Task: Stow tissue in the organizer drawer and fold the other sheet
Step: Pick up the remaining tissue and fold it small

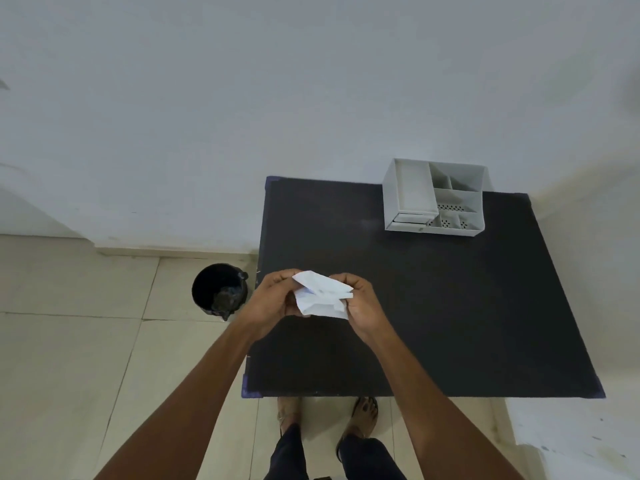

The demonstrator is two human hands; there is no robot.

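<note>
A white tissue sheet (322, 295), partly folded and creased, is held above the left part of the black table (450, 306). My left hand (273, 299) pinches its left side and my right hand (360, 303) grips its right side. The white organizer (434, 197) stands at the table's far edge, against the wall, with several open compartments on top. Its small drawer (410, 218) at the lower left front looks pushed in. What lies inside the drawer is hidden.
A black bucket (220, 291) with dark contents stands on the tiled floor just left of the table. My feet (360, 420) show below the table's near edge. The white wall runs behind the table.
</note>
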